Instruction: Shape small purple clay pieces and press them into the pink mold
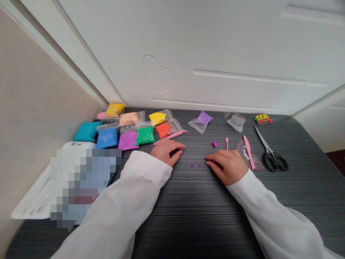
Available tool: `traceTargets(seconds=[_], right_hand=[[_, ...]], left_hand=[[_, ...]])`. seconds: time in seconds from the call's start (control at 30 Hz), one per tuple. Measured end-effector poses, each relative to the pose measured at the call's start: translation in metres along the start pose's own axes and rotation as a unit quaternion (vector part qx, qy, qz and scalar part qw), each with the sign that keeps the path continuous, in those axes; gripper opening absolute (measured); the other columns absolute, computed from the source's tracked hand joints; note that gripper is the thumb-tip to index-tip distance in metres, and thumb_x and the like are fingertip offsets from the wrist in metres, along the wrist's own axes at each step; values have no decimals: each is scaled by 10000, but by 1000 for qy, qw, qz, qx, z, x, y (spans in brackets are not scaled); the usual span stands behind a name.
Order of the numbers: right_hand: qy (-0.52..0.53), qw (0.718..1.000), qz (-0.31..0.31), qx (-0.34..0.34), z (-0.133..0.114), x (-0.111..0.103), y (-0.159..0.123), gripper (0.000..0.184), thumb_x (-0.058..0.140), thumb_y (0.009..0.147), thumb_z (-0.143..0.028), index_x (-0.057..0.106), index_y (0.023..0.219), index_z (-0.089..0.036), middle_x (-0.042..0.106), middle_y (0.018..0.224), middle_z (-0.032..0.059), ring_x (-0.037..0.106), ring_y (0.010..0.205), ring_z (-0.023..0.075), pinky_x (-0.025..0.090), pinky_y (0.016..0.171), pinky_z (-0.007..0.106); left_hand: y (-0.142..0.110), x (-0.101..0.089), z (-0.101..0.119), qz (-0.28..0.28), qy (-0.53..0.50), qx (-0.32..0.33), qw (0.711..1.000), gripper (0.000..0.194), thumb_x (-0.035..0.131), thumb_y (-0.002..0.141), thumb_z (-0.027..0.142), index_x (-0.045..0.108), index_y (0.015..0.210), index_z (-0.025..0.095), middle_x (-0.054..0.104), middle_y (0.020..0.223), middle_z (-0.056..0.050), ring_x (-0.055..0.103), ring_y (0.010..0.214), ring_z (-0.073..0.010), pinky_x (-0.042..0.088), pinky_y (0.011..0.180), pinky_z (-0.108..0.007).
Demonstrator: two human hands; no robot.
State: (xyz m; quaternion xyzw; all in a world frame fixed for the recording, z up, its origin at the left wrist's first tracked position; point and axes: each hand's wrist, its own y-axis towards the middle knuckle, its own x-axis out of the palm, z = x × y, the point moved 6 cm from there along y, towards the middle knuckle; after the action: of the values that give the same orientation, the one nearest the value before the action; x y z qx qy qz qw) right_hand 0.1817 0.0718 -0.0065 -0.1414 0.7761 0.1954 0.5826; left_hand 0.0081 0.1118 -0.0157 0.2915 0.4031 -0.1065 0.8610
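My left hand [167, 151] rests low over the dark table, thumb and index finger bent together around a tiny piece of purple clay, mostly hidden. Across from it, my right hand [228, 165] pinches another small purple piece at its fingertips, also largely covered. Between the hands lie two tiny dark purple clay bits [192, 165]. A crumpled magenta-purple clay lump [214, 144] sits just beyond my right hand. Close to that hand are a small pink tool [226, 142] and a pink plastic knife [249, 153], which lies over a clear protractor-like sheet [242, 148].
Black-handled scissors [270, 153] lie at the right, below a yellow, green and red clay piece [263, 119]. Bags of colored clay, including a green one [146, 135], crowd the back left near pink tweezers [175, 135]. An open purple bag [204, 118] stands behind.
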Motion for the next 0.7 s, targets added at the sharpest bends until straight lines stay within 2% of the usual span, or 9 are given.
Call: traceTargets(seconds=[0.2, 0.37, 0.5, 0.7], right_hand=[[13, 1000, 14, -10, -3, -4, 1, 195, 436, 804, -312, 598, 845, -212, 619, 793, 30, 541, 760, 140, 293, 656, 283], [32, 999, 29, -17, -6, -7, 1, 189, 445, 800, -320, 595, 808, -205, 618, 763, 25, 539, 738, 132, 299, 672, 280], [44, 998, 43, -11, -6, -8, 0, 147, 479, 777, -309, 588, 778, -211, 614, 742, 11, 540, 721, 136, 309, 672, 288], [66, 994, 83, -26, -7, -10, -1, 206, 418, 806, -242, 586, 919, -201, 635, 861, 50, 560, 802, 147, 375, 732, 300]], left_hand=[[1, -3, 1, 3, 9, -65, 998, 152, 554, 693, 334, 618, 692, 197, 624, 640, 5, 539, 672, -127, 422, 641, -250], [1, -3, 4, -4, -8, -41, 999, 214, 512, 732, 356, 600, 642, 183, 626, 647, -5, 537, 661, -122, 409, 655, -255], [3, -2, 2, -26, 8, -41, 999, 203, 540, 708, 361, 591, 640, 177, 618, 636, -3, 536, 643, -121, 414, 633, -255], [3, 2, 0, -27, 17, -4, 999, 123, 536, 707, 269, 618, 755, 192, 651, 697, -7, 575, 701, -132, 445, 680, -272]])
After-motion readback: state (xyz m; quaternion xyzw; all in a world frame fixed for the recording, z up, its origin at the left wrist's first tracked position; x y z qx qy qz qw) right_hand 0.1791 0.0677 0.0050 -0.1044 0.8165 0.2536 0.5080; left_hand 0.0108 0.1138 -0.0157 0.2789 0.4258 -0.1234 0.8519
